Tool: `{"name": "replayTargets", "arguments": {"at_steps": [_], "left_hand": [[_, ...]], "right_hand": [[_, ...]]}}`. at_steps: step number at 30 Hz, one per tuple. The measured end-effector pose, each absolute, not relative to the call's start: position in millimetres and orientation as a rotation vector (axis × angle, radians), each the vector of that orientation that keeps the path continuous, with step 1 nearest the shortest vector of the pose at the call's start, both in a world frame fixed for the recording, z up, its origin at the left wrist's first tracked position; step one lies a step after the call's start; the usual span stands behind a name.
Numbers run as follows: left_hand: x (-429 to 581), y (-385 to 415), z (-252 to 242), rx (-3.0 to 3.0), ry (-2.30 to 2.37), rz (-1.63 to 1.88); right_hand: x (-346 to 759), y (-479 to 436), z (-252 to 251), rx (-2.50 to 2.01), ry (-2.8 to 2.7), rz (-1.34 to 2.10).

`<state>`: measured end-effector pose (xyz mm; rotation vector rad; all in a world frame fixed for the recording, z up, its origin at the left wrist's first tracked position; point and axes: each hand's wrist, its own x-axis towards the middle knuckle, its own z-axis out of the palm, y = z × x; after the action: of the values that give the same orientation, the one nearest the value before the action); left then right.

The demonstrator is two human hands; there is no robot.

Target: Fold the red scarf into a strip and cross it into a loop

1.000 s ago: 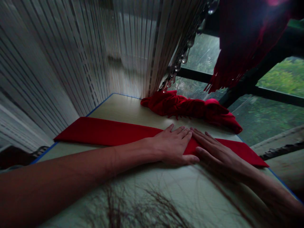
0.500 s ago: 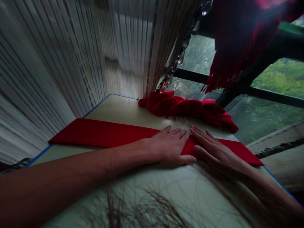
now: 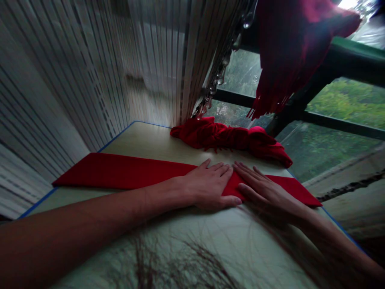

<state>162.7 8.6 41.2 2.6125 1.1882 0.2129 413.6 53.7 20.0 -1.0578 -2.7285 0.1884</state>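
Observation:
A long red folded cloth (image 3: 120,170), which looks like a scarf, lies flat across the pale table (image 3: 141,140) from its left edge to its right edge. My left hand (image 3: 209,184) rests palm down on the middle of this strip, fingers stretched out. Just right of it, my right hand (image 3: 264,188) also lies flat on the cloth, its fingers extended toward the left hand. The palms cover part of the strip between them. Neither hand grips anything.
A crumpled red fringed scarf (image 3: 231,136) lies along the table's far side. Another fringed red scarf (image 3: 279,60) hangs before the window (image 3: 345,100) at upper right. A string curtain (image 3: 99,60) borders the left and back. Loose hair (image 3: 180,261) blurs the near foreground.
The whole view has shifted slightly, so the table and hands appear a little farther left. Both hands remain flat on the red strip, in the same place on it.

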Motion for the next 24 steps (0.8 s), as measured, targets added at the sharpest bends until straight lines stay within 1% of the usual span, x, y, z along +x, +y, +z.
{"name": "replayTargets", "arguments": {"at_steps": [4, 8, 18, 24], "left_hand": [[161.7, 9.7, 39.1, 2.618, 1.172, 0.226], [160.1, 7.8, 40.3, 2.647, 1.175, 0.239], [160.0, 12.9, 42.6, 2.751, 1.208, 0.21], [160.8, 13.2, 47.1, 2.724, 1.193, 0.199]], "right_hand": [[409.1, 51.6, 21.7, -1.11, -2.644, 0.144], [403.7, 48.6, 28.2, -1.12, -2.714, 0.249], [408.2, 55.9, 34.3, -1.101, -2.635, 0.206], [405.6, 54.4, 33.9, -1.142, -2.77, 0.231]]}}
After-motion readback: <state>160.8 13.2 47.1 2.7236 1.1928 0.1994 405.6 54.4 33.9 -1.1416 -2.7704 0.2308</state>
